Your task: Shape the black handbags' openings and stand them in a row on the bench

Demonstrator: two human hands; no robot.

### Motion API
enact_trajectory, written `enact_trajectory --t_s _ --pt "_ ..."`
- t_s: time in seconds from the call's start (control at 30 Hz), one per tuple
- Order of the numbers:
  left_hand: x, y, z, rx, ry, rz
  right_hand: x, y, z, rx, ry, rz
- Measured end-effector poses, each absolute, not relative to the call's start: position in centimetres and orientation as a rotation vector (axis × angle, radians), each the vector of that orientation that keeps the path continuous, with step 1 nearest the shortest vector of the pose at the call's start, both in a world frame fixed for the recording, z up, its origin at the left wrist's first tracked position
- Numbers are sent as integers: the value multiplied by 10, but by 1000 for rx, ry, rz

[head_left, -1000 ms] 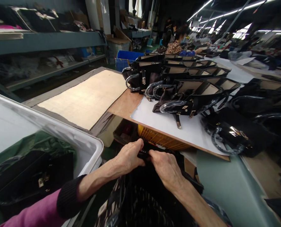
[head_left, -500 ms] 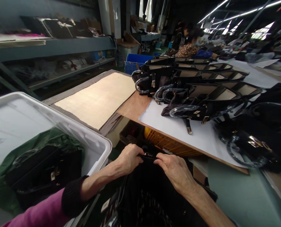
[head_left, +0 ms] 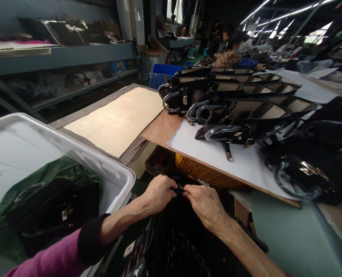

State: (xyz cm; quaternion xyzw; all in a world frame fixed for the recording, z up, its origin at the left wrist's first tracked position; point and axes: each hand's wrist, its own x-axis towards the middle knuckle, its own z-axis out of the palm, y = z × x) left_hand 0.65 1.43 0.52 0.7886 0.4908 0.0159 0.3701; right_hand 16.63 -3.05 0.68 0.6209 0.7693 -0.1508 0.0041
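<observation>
A black handbag point(head_left: 173, 234) stands open below me, its patterned lining partly in view. My left hand point(head_left: 158, 193) is closed on the far part of its top edge, thumb and fingers pinched together. Just to the right, my right hand point(head_left: 204, 202) pinches the same edge, with a small gap between the two hands. Something small and shiny shows in that gap; I cannot make out what it is. Dark shadow hides most of the bag's lower body.
Several black handbags point(head_left: 246, 127) with plastic-wrapped handles stand on the table's white sheet point(head_left: 185, 138). A white bin point(head_left: 122, 175) at left holds another black bag point(head_left: 55, 207) on green cloth. A yellow crate point(head_left: 205, 173) sits under the table. A co-worker point(head_left: 228, 57) is farther back.
My hands have moved slightly closer together along the bag's edge, the right one shifting left. The whole view has shifted a little. Both hands keep their hold.
</observation>
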Motion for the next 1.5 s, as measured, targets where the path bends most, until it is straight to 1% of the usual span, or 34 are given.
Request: enact_trajectory --t_s 0.13,0.27,0.37,0.47,0.67,0.87,0.97,1.1,1.4,1.5 --pt "8 14 6 2025 1257 54 164 -28 13 1920 2368 -505" --pt "11 12 6 2036 1180 65 162 -22 19 1733 2415 -656" --pt "15 13 5 1964 1223 124 164 -17 24 1654 2410 -729" --pt "14 16 8 1812 1193 180 168 -13 31 1669 2399 -680" --pt "0 9 25 1588 952 122 191 2 48 1695 2352 -629" --pt "3 -1 9 1692 1043 209 209 2 54 1691 2319 -623" --pt "8 2 -5 1700 990 238 213 -2 53 1666 2340 -630" --pt "10 6 -18 1680 923 189 218 -7 44 1567 2367 -651" --pt "9 1 -29 1635 900 248 207 -7 21 1561 2341 -621" --pt "9 1 -30 1626 903 262 202 0 16 1508 2410 -708"
